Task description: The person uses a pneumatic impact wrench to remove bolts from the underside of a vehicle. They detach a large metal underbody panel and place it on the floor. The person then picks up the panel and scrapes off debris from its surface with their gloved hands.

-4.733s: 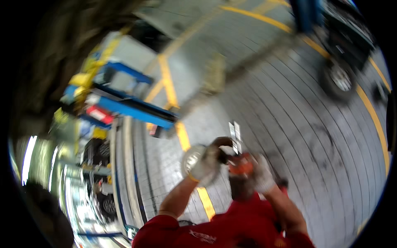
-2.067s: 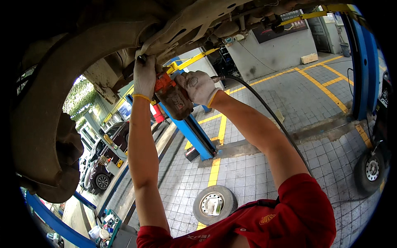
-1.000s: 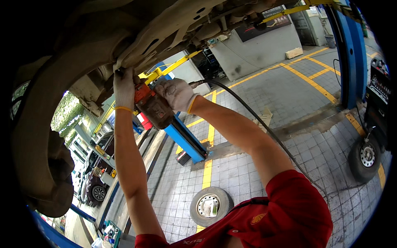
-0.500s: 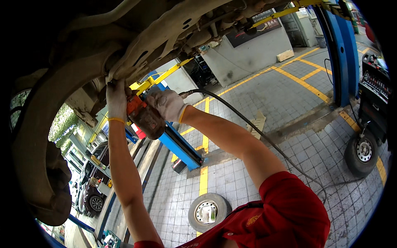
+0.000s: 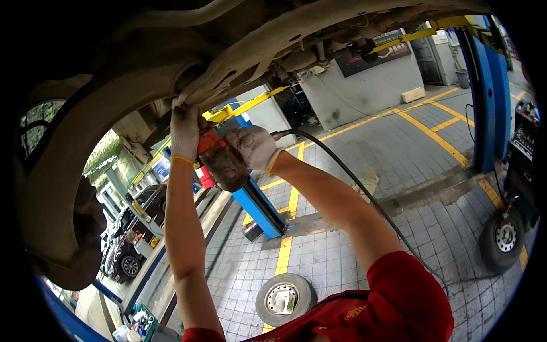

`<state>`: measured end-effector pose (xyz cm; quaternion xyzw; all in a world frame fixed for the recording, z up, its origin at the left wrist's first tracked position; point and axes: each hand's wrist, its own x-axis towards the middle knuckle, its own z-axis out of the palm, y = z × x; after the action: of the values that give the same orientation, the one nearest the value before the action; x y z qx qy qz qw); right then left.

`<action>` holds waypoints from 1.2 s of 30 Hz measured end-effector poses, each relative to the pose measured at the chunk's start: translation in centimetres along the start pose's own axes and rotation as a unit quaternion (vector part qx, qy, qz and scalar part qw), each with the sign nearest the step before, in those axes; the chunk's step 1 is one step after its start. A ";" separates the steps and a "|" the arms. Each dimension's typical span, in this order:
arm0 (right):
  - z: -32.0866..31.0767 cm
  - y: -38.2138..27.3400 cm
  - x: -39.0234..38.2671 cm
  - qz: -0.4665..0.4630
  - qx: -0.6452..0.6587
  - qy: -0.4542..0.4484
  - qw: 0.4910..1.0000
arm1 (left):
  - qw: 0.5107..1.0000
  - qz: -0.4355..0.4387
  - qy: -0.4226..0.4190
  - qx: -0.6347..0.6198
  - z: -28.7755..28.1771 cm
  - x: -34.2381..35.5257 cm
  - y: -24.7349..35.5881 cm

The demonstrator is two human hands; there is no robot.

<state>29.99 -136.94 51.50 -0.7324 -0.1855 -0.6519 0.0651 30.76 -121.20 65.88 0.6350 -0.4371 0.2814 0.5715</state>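
Above me is the dirty underside of a raised car. My right hand, in a white knitted glove, is wrapped round the handle of an orange and dark, worn air impact wrench. A black air hose runs from its handle down to the right. My left hand, gloved too, reaches up beside the front of the wrench, against the underside. Its fingers are closed together at a pale metal edge there. What they pinch, and the wrench's tip, are hidden.
A curved dark underbody part hangs close on the left. Blue lift posts stand around, with a yellow lift arm under the car. One wheel lies on the tiled floor; another wheel leans by a tool cart.
My view has swung left, so the whole scene sits further right in the picture. Both hands and the wrench keep about the same place against the underside.
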 end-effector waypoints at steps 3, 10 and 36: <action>0.3 0.6 -0.1 -0.004 0.018 0.016 1.000 | 1.000 -0.024 0.002 -0.015 0.1 0.1 0.5; 1.4 0.9 -0.1 0.008 0.023 0.035 0.999 | 0.999 -0.029 -0.014 -0.007 0.3 -0.1 1.0; 0.2 0.5 0.2 0.026 0.056 -0.072 0.995 | 0.998 -0.048 -0.044 0.012 -1.2 1.0 -0.6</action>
<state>30.37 -137.29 51.79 -0.7772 -0.2067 -0.5842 0.1093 31.93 -120.29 66.62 0.6738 -0.4271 0.2311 0.5569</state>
